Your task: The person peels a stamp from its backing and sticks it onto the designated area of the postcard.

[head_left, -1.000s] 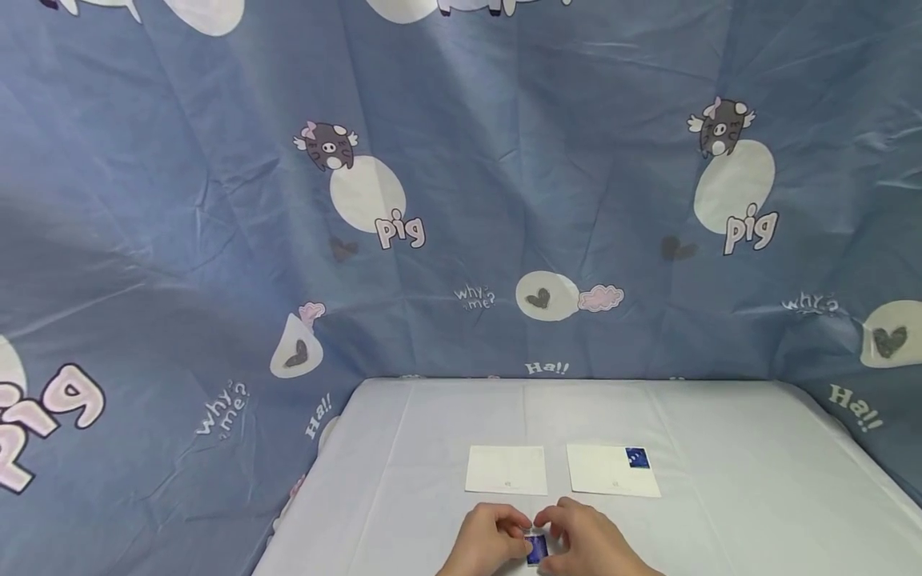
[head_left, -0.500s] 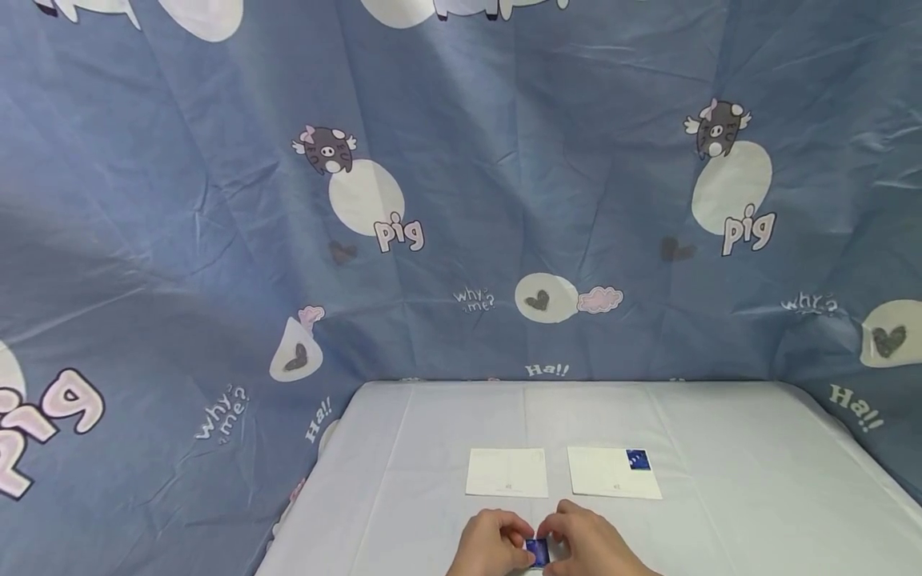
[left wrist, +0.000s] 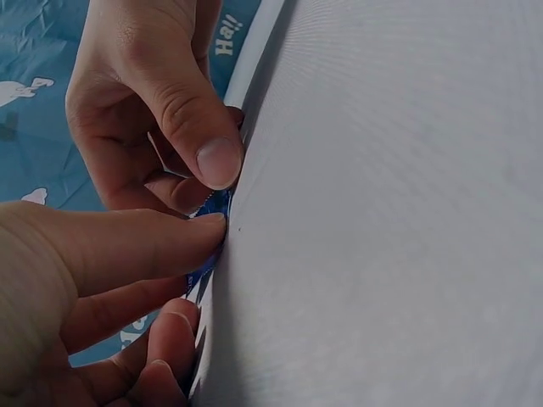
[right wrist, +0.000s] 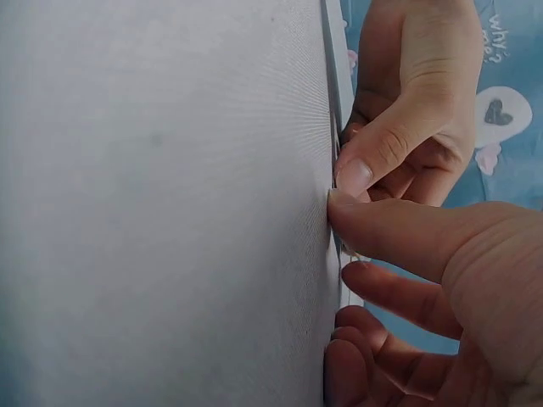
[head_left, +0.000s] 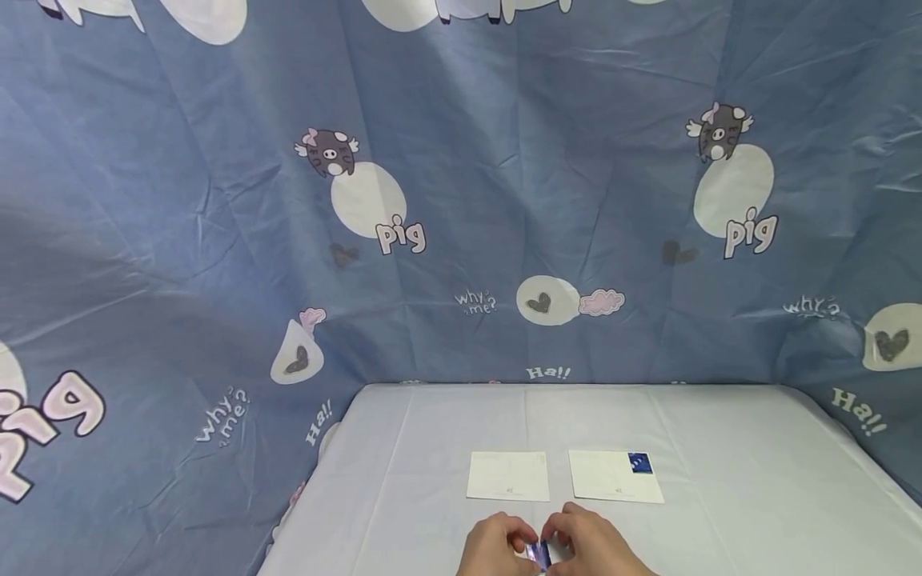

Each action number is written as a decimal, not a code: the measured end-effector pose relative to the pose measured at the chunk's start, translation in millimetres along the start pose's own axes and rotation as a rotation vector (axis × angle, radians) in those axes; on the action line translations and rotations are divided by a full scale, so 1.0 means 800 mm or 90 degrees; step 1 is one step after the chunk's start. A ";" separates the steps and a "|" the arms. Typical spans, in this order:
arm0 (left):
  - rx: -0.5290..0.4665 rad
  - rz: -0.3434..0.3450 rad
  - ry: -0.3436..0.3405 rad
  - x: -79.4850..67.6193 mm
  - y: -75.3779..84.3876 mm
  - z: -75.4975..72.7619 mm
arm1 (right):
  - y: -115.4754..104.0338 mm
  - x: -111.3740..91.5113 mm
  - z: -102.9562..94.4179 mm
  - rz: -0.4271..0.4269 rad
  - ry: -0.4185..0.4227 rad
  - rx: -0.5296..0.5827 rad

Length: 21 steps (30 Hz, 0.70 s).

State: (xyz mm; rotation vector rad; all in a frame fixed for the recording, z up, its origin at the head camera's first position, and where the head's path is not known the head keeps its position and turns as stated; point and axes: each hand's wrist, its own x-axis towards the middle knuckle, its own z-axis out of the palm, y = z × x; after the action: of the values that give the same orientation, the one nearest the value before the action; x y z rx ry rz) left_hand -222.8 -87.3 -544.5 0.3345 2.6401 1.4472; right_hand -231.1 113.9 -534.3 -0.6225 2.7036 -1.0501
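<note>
A small blue stamp point(head_left: 537, 554) lies between my two hands near the front of the table, tilted, with a bright glint on its face. My left hand point(head_left: 497, 547) pinches it with thumb and index finger from the left. From the other side my right hand point(head_left: 595, 544) has its curled thumb and index finger on it. The left wrist view shows the stamp's scalloped blue edge point(left wrist: 219, 202) between the two thumbs. Fingers hide most of it, and I cannot tell whether a backing lies under it.
Beyond my hands lie two white postcards: a left one point(head_left: 507, 475) and a right one point(head_left: 605, 476). A blue stamp point(head_left: 639, 463) sits in the right card's upper right corner. White cloth covers the table point(head_left: 403, 496), and a patterned blue curtain point(head_left: 461, 200) hangs behind and beside it.
The stamp between my hands lay flatter before and now tilts, catching light. Both hands stay close together, fingers shifting slightly around it. The postcards have not moved on the table.
</note>
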 end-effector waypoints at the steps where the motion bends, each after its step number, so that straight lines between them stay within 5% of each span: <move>1: -0.001 -0.002 -0.001 0.000 0.000 0.000 | 0.000 0.000 0.000 -0.004 0.001 0.002; 13: -0.017 0.012 0.023 0.000 -0.004 0.001 | 0.001 -0.001 0.007 -0.085 -0.008 0.063; 21: -0.162 -0.004 0.002 0.002 -0.006 0.000 | 0.000 0.000 0.007 -0.090 -0.005 0.139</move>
State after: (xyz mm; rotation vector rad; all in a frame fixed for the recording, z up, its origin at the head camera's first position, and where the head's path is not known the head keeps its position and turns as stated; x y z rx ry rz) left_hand -225.1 -89.6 -548.4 0.2972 2.4159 1.7569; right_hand -229.0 110.1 -538.5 -0.7831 2.5207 -1.3495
